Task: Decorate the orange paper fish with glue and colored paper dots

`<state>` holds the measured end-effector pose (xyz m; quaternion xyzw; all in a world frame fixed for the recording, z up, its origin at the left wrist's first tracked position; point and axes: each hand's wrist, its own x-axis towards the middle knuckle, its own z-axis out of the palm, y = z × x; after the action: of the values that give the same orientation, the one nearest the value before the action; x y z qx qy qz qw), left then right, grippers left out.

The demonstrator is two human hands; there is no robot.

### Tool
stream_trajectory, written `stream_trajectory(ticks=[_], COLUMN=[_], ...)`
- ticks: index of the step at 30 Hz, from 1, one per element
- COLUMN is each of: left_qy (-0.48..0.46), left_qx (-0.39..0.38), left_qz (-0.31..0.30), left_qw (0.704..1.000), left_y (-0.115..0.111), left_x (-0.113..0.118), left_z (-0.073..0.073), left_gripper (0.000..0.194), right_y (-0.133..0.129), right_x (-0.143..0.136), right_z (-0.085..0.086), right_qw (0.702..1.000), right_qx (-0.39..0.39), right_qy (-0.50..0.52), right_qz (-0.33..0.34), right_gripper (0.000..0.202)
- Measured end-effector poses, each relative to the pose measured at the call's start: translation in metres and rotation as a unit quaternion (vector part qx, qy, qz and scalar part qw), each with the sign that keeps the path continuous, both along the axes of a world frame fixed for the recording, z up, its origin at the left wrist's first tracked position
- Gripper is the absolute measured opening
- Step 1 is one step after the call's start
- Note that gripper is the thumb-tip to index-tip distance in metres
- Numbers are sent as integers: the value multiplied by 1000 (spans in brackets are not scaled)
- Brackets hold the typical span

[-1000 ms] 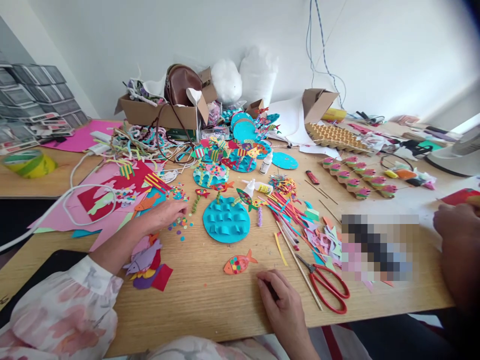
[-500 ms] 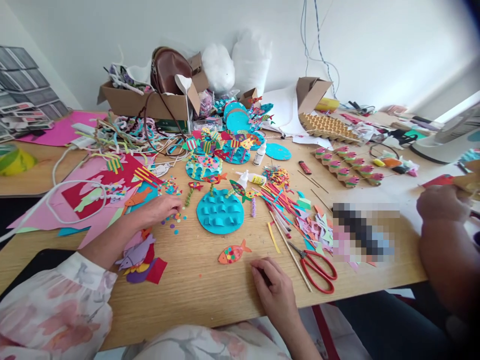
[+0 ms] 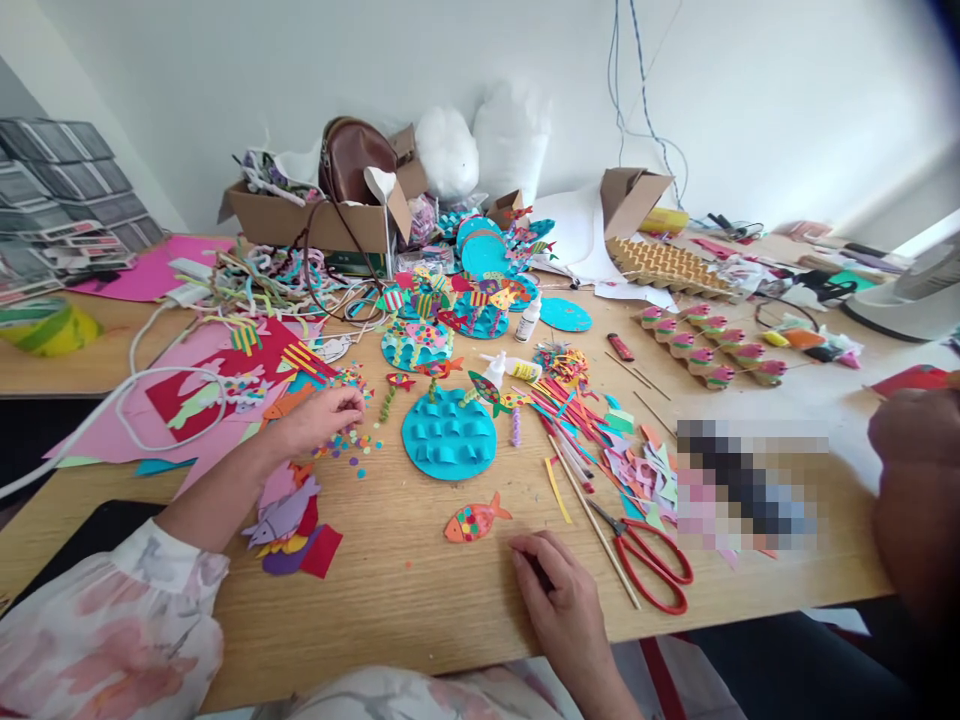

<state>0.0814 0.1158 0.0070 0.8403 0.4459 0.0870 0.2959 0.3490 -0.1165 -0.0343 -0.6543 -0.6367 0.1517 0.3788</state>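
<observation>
My left hand (image 3: 321, 415) hovers just above scattered small round paper dots (image 3: 361, 447), its fingertips pressed together; what they hold, if anything, is too small to make out. My right hand (image 3: 561, 590) rests on the table with its fingers loosely curled and nothing showing in them. Just beyond it lies an orange paper fish (image 3: 474, 520) with coloured dots stuck on its body. Farther back sits a blue oval base (image 3: 448, 440) with raised paper loops. A pile of cut paper shapes (image 3: 289, 530), with a purple fish on top, lies below my left forearm.
Red-handled scissors (image 3: 654, 565) and a thin stick (image 3: 611, 555) lie right of my right hand. Glue bottles (image 3: 521, 370) stand and lie behind the base, near paper strips (image 3: 566, 415). Another person's arm (image 3: 915, 480) reaches in at the right. A white cable (image 3: 124, 370) loops at left.
My left hand has lifted slightly away from the dots, its fingers more curled. My right hand stays by the fish. The whole view has shifted a little.
</observation>
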Motion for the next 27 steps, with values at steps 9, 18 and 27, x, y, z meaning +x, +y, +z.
stream_trajectory(ticks=[9,18,27], left_qy=[7,89,127], left_qx=[19,77,90], left_qz=[-3,-77,-74], left_qw=[1000,990,985], left_y=[1,-10,-8], left_x=[-3,8,1], left_z=[-11,-11,-6], left_gripper=[8,8,17], right_y=[1,2,1], right_x=[0,1,0], right_z=[-1,-2,0], right_qw=[1000,1000,1000], right_qx=[13,14,11], right_qy=[-1,-8,2], right_qz=[2,3,-1], right_gripper=[17,17,18])
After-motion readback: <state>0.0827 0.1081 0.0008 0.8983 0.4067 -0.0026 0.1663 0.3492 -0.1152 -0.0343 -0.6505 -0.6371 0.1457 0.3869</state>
